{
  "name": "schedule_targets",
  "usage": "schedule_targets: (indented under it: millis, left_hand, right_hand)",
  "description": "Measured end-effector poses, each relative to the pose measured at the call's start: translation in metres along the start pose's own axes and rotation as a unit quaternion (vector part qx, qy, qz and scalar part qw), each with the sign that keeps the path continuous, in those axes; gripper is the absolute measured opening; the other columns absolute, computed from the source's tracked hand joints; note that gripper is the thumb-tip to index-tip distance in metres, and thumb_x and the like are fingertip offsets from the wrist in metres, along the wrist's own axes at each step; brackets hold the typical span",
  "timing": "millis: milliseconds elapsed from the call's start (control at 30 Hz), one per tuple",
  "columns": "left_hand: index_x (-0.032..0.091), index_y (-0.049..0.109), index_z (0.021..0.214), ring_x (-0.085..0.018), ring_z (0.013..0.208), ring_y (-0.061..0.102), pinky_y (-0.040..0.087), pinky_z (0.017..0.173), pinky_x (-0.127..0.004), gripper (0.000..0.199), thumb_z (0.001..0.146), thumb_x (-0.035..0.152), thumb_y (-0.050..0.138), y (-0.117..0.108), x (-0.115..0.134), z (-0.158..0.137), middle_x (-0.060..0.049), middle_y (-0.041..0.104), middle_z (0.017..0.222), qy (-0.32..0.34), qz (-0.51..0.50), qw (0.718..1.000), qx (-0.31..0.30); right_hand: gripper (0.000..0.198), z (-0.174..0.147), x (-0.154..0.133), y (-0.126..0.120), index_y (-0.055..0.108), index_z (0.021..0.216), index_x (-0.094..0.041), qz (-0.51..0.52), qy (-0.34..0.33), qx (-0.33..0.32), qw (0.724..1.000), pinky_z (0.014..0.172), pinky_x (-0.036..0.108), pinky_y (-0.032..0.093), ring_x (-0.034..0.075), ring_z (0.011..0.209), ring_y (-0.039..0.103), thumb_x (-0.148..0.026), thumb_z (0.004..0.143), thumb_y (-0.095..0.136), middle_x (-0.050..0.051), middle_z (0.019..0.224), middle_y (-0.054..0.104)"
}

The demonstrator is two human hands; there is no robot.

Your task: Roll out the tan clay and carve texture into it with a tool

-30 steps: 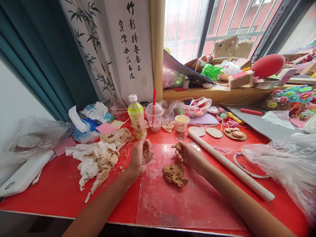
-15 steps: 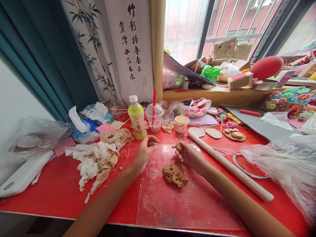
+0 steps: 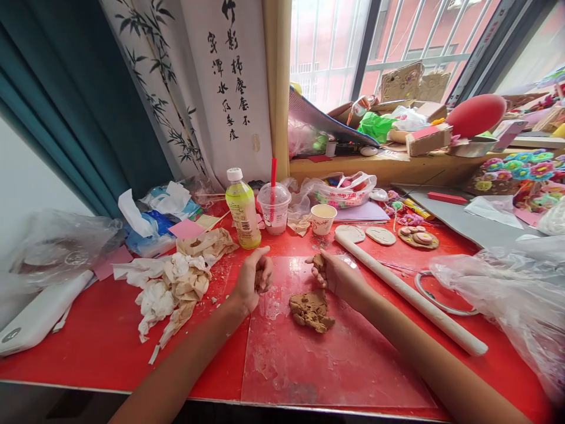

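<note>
Brown clay fills both of my hands in small lumps. My left hand (image 3: 255, 279) is closed round one piece, which shows only partly between the fingers, above the left edge of the clear plastic mat (image 3: 282, 365). Over the mat's far right part, my right hand (image 3: 338, 275) grips another clay lump (image 3: 318, 262) between thumb and fingers. A larger, rough-torn slab of brown clay (image 3: 311, 310) lies flat on the mat between my forearms, touched by neither hand.
A long pale rolling rod (image 3: 410, 290) lies diagonally on the right. Behind stand a green-yellow bottle (image 3: 243, 212), a lidded cup with red straw (image 3: 274, 213) and a paper cup (image 3: 323, 220). Crumpled tissues (image 3: 176, 282) lie left; a plastic bag (image 3: 498, 288) lies right.
My left hand has drawn back a little, down and to the left, its fingers curling more round the clay. The right hand stays almost still.
</note>
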State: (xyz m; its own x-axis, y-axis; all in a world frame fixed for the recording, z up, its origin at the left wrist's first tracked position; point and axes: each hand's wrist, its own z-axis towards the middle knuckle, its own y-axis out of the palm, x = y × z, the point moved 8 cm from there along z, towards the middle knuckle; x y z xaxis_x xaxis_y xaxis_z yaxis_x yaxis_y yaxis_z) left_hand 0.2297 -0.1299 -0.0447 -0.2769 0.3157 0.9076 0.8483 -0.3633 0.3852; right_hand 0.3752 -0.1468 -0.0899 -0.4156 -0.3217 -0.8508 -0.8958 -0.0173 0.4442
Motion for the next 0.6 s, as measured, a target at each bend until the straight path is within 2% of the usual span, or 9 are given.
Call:
schedule_targets:
  millis: [200,333,433,533,600]
  left_hand:
    - [0.017,0.023,0.037,-0.004,0.029,0.012,0.007,0.035,-0.021,0.049,0.077,0.034,0.045,0.001,-0.001,-0.005,0.005,0.016,0.03,0.016,-0.026,0.999,0.028]
    - [0.017,0.019,0.038,-0.004,0.03,0.012,0.008,0.035,-0.02,0.045,0.074,0.03,0.044,-0.006,0.001,-0.001,0.005,0.015,0.03,0.016,-0.028,0.999,0.039]
    - [0.016,0.03,0.045,-0.004,0.031,0.016,0.011,0.035,-0.019,0.035,0.072,0.031,0.047,-0.012,-0.001,0.005,0.006,0.024,0.035,0.004,-0.019,0.999,0.046]
    - [0.015,0.045,0.065,-0.002,0.036,0.028,0.019,0.035,-0.016,0.017,0.066,0.028,0.057,-0.012,-0.008,0.01,0.006,0.041,0.051,-0.015,0.001,0.999,0.042]
    - [0.015,0.049,0.078,-0.002,0.042,0.038,0.026,0.038,-0.014,0.023,0.062,0.023,0.064,-0.009,-0.015,0.011,0.006,0.046,0.06,-0.026,0.024,0.999,0.029]
  right_hand:
    - [0.033,0.001,-0.001,-0.002,0.052,0.072,-0.017,-0.034,-0.014,0.009,0.999,0.041,0.018,0.034,0.008,0.044,0.041,-0.039,0.088,0.033,0.0,0.059,0.05]
    - [0.03,-0.003,-0.008,-0.004,0.055,0.077,-0.017,-0.087,-0.047,0.03,0.995,0.042,0.019,0.036,0.008,0.047,0.044,-0.04,0.087,0.037,0.0,0.063,0.051]
    - [0.028,-0.008,-0.017,-0.005,0.058,0.09,-0.018,-0.162,-0.088,0.055,0.981,0.044,0.02,0.039,0.01,0.057,0.052,-0.043,0.083,0.046,0.002,0.073,0.056]
    - [0.036,-0.013,-0.028,-0.002,0.054,0.108,-0.021,-0.258,-0.139,0.076,0.953,0.05,0.024,0.043,0.015,0.066,0.056,-0.04,0.077,0.056,0.004,0.08,0.059]
    - [0.037,-0.016,-0.034,0.003,0.053,0.111,-0.022,-0.325,-0.185,0.075,0.924,0.063,0.029,0.047,0.017,0.073,0.058,-0.035,0.077,0.058,0.004,0.085,0.06]
